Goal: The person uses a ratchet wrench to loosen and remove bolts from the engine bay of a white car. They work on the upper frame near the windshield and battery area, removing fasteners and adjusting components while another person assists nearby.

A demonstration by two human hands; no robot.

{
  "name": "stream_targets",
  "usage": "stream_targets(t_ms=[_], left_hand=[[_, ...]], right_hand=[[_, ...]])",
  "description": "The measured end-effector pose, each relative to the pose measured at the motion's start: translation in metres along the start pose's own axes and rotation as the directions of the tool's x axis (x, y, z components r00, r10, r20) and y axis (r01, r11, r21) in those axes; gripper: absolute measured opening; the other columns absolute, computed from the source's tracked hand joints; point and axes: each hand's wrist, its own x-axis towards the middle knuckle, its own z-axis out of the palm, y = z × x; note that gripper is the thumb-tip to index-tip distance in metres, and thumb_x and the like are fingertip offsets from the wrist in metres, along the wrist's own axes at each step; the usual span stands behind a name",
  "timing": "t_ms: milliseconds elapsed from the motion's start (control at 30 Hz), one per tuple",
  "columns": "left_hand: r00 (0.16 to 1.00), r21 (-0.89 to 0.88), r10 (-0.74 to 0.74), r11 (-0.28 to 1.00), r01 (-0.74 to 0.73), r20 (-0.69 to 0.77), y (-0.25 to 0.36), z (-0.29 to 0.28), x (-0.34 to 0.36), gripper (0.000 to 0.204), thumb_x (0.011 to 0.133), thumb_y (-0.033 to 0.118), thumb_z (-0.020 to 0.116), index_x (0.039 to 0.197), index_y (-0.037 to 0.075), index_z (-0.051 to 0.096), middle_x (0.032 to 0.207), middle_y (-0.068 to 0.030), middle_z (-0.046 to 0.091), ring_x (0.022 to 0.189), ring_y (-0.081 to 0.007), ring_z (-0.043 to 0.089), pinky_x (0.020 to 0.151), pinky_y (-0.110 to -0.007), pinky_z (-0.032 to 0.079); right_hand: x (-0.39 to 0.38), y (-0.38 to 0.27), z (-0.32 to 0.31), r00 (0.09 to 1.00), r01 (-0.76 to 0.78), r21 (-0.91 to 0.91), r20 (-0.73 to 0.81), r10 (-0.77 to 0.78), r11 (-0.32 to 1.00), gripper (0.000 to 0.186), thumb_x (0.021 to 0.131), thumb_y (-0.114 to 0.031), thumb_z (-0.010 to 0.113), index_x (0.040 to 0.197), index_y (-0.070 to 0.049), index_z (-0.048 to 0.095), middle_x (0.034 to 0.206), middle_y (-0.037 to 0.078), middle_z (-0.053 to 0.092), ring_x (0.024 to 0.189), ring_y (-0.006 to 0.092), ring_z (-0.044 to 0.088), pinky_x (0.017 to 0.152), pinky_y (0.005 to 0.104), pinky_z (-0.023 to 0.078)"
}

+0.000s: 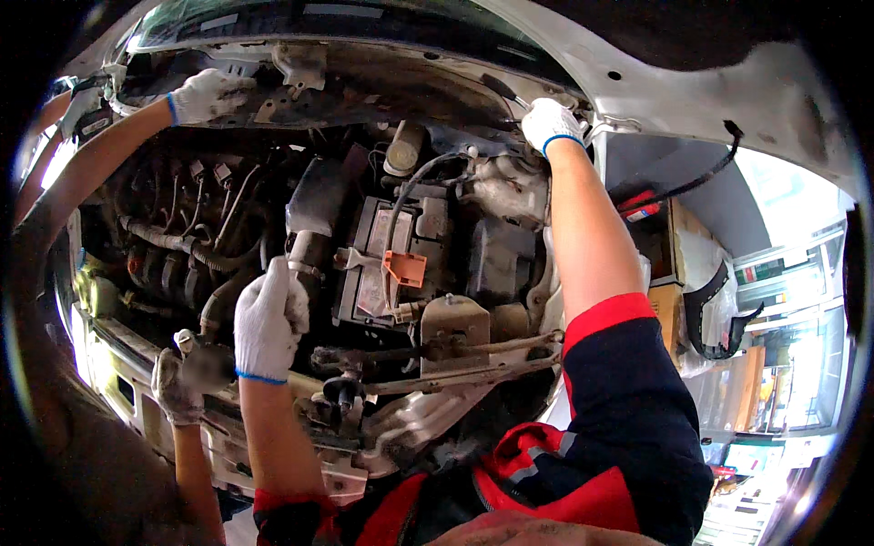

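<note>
My right hand [552,124], in a white glove with a blue cuff, is closed at the far right corner of the engine bay. Out of its fingers, toward the left, sticks a tool with a metal shaft and a dark handle [497,86]; its exact kind is unclear. Over the front of the engine bay is my left hand [271,318], also gloved. One digit points up and the other fingers are curled; whether they hold anything is hidden. Just beyond it lies an air intake duct [309,247]. The car battery [371,259], with an orange terminal cover [404,269], sits between my arms.
Another person's gloved hand [211,96] rests on the cowl at the far left. A further gloved hand [177,389] is near the front crossmember, beside my left forearm. The raised hood [701,77] hangs overhead. Cardboard boxes [667,314] stand right of the car.
</note>
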Motion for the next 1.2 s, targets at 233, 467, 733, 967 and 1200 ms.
stream_targets(t_ms=[233,467,733,967,1200], left_hand=[[0.998,0.229,-0.065,0.971,0.065,-0.005,-0.018,-0.004,0.014,0.05,0.103,0.047,0.055,0.069,0.009,0.055,0.06,0.0014,0.052,0.048,-0.0083,0.044,0.045,-0.024,0.033],[0.995,0.15,-0.081,0.986,0.072,0.059,-0.037,0.004,0.019,0.053,0.105,0.048,0.05,0.071,0.007,0.054,0.059,0.0009,0.048,0.048,-0.0097,0.042,0.044,-0.025,0.033],[0.989,-0.312,-0.114,0.947,0.078,-0.097,-0.051,-0.005,0.013,0.052,0.106,0.044,0.049,0.065,0.013,0.042,0.056,0.001,0.038,0.045,-0.0118,0.035,0.042,-0.028,0.028],[0.979,-0.48,-0.189,0.867,0.132,-0.072,-0.061,-0.012,-0.001,0.051,0.106,0.042,0.051,0.064,0.015,0.039,0.055,0.0017,0.035,0.044,-0.0118,0.032,0.041,-0.027,0.026],[0.977,-0.527,-0.204,0.838,0.14,-0.065,-0.07,-0.02,0.003,0.048,0.107,0.04,0.05,0.067,0.016,0.038,0.056,0.002,0.033,0.044,-0.0114,0.029,0.039,-0.028,0.024]], right_hand=[[0.029,0.023,0.03,0.999,0.04,-0.063,-0.018,-0.042,0.997,0.03,0.088,-0.02,0.057,0.107,-0.005,0.074,0.117,0.027,0.067,0.111,0.042,0.065,0.096,0.0465,0.053],[0.033,0.018,0.029,0.989,0.123,-0.062,-0.071,-0.127,0.99,0.029,0.087,-0.02,0.057,0.105,-0.005,0.074,0.114,0.026,0.068,0.108,0.042,0.066,0.094,0.0474,0.053],[0.038,0.018,0.025,0.991,0.117,-0.06,-0.061,-0.12,0.991,0.03,0.085,-0.018,0.056,0.104,-0.004,0.074,0.116,0.026,0.067,0.11,0.0427,0.065,0.096,0.0477,0.052],[0.062,0.039,0.031,0.999,0.037,-0.022,-0.008,-0.037,0.999,0.036,0.086,-0.022,0.054,0.11,-0.002,0.073,0.122,0.027,0.064,0.116,0.0428,0.062,0.101,0.0465,0.049],[0.048,0.025,0.03,1.0,0.026,-0.034,-0.016,-0.027,0.999,0.037,0.085,-0.024,0.055,0.111,-0.003,0.072,0.123,0.027,0.064,0.116,0.0427,0.062,0.1,0.0471,0.049]])
